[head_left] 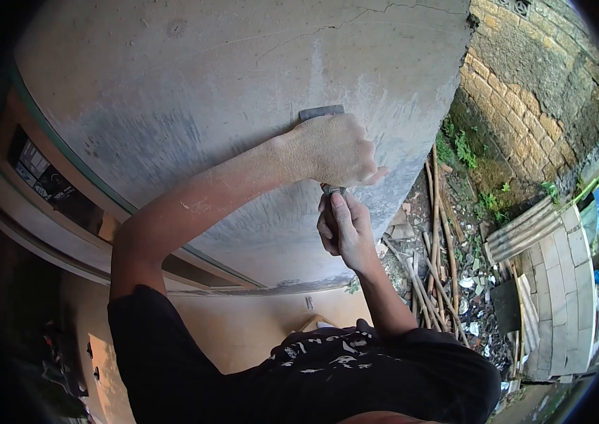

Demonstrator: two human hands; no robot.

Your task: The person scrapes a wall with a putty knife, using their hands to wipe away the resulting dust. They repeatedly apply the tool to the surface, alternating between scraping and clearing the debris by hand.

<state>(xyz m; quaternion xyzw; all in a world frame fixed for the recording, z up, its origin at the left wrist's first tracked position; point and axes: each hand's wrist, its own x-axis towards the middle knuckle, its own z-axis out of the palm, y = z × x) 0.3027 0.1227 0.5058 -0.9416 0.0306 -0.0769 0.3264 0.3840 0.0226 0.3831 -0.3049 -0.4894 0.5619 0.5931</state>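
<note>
A flat-bladed scraper (321, 111) lies against the grey wall (257, 99), its dark blade edge showing above my left hand. My left hand (335, 148), coated in pale dust, is closed over the middle of the scraper with the back of the hand towards me. Most of its fingers are hidden, though one tip sticks out at the right. Just below, my right hand (347, 225) wraps round the handle end, thumb laid along it. Around both hands the wall surface is scuffed, with pale streaks and dark patches.
A crack (331, 27) runs across the wall's upper part. At left is a green-edged window frame (66, 152). Bamboo poles (437, 240) and rubble lie on the ground right of the wall's edge. Beyond stand a stone wall (518, 99) and stacked roofing sheets (523, 230).
</note>
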